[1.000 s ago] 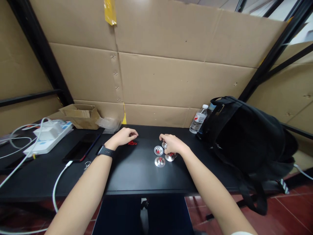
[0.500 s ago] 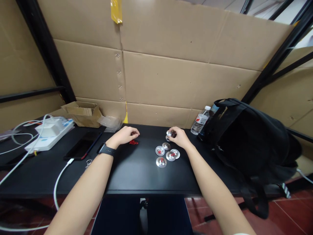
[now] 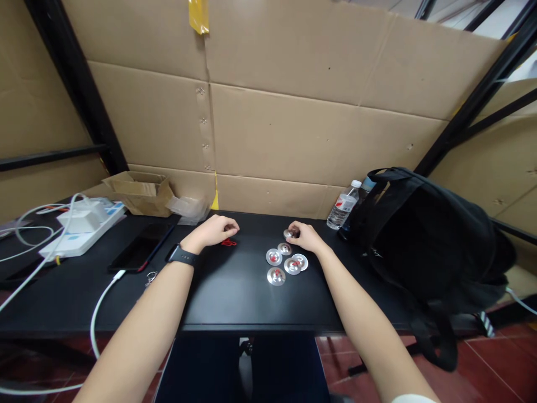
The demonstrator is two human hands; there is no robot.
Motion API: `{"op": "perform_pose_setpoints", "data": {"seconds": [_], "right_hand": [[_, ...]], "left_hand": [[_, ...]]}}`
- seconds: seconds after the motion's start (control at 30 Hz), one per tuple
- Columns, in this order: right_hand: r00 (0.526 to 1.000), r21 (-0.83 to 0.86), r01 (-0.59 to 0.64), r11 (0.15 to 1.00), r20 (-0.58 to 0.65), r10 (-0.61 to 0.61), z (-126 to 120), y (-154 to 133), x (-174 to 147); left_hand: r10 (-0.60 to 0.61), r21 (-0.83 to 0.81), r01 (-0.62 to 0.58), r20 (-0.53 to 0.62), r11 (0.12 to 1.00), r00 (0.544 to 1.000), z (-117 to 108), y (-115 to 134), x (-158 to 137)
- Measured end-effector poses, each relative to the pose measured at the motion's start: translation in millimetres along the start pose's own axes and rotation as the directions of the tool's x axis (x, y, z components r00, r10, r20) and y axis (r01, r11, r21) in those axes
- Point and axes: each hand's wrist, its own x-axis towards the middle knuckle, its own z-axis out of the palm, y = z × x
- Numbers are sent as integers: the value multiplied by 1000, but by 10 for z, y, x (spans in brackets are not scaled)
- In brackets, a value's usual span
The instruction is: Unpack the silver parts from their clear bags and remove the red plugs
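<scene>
- Silver domed disc [image 3: 287,234]: left of the water bottle [image 3: 343,207], pinched in the right hand [image 3: 305,237].
- Five loose discs [image 3: 276,276]: left of the bottle, nearer the person; uncovered since the right hand shifted off them, hence accessible.
- Left hand [image 3: 216,229]: well left of the bottle, curled by red cord [image 3: 229,242]; grip cannot be told.
- Room: black tabletop [image 3: 235,296] left of the bottle; backpack [image 3: 432,246] bounds its right, cardboard wall [image 3: 272,140] behind.

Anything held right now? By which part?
Right hand: fingers at the right edge of a metal disc; hold unclear. Left hand: near red cord, no hold visible.
</scene>
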Motion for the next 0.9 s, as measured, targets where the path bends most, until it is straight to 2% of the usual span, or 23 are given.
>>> {"op": "perform_pose_setpoints", "data": {"seconds": [0.2, 0.43, 0.67, 0.9], "right_hand": [[996, 90, -70, 993, -49, 74, 34, 3, 53], [995, 152, -56, 987, -70, 68, -3, -49, 18], [996, 301, 68, 951, 39, -84, -167, -169, -88], [978, 347, 123, 930, 115, -172, -159, -262, -116]], "left_hand": [[-11, 9, 11, 10, 1000, 1000, 23, -29, 10], [-15, -6, 15, 17, 1000, 1000, 18, -29, 6], [0, 22, 0, 2, 1000, 1000, 24, -58, 22], [-5, 32, 5, 9, 999, 1000, 29, -74, 21]]}}
